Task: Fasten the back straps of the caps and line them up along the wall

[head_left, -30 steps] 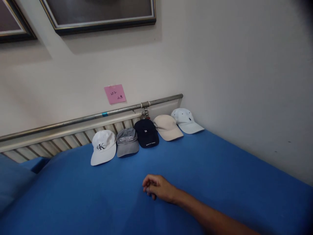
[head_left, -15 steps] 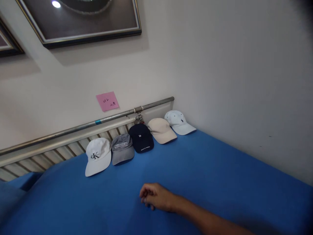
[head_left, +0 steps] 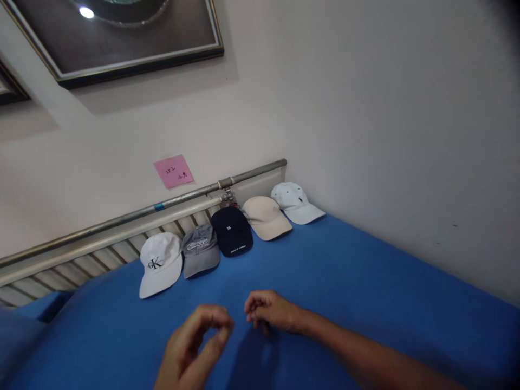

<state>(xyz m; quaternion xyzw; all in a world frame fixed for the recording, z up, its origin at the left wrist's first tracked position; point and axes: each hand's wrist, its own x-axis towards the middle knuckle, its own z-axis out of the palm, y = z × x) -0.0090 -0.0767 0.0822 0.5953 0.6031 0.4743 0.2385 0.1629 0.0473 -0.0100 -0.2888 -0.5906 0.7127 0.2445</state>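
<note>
Several caps lie in a row along the wall on a blue bed surface point(head_left: 365, 281): a white cap with a black logo point(head_left: 159, 264), a grey cap point(head_left: 200, 249), a navy cap point(head_left: 231, 231), a beige cap point(head_left: 265, 216) and a pale white cap point(head_left: 294, 201). My right hand point(head_left: 270, 311) rests on the blue surface below the caps, fingers curled with nothing visible in them. My left hand point(head_left: 193, 346) hovers beside it, fingers curled with thumb and fingertips nearly touching, holding nothing. Neither hand touches a cap.
A metal pipe point(head_left: 162, 205) and a slatted radiator point(head_left: 101, 246) run along the wall behind the caps. A pink sticky note point(head_left: 173, 171) hangs above them, below a framed picture point(head_left: 122, 38). A white wall point(head_left: 406, 135) bounds the bed on the right.
My left hand has come into view from the bottom, beside the right hand. The right hand lifted slightly and stayed curled. The view drifted a little up and right.
</note>
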